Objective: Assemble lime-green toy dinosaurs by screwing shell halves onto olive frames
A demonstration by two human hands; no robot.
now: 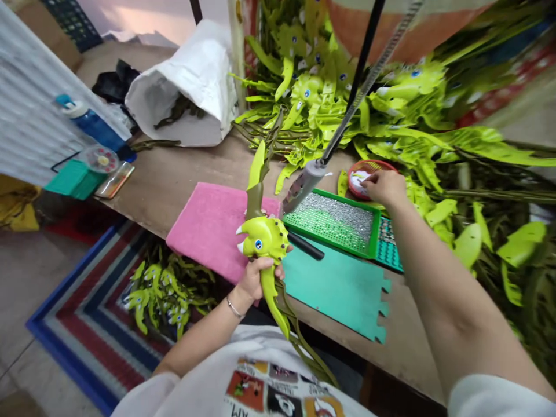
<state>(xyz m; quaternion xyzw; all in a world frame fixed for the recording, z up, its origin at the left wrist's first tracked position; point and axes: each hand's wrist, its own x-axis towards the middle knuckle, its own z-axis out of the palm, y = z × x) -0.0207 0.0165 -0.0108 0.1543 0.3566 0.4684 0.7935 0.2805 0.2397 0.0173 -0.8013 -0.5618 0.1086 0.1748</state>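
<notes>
My left hand [256, 279] is closed around a lime-green plastic toy dinosaur [263, 237] with a blue eye, white horn tips and a row of dark spots on its frill. Olive-green strips trail from the toy down past my wrist. My right hand [386, 188] reaches into a small red basket [382, 165] of white bits, its fingertips pinched together; whatever may be between them is too small to make out. Between my hands a grey electric screwdriver [304, 184] hangs at a slant over a green tray [330, 223] of small silvery screws.
A pink cloth pad [208, 231] and a teal foam mat [334, 289] cover the table's front. Lime-green toy parts [321, 110] heap at the back and right. At the left are a white sack [191, 81], a blue bottle [98, 127] and finished-looking toys [165, 292] below the table.
</notes>
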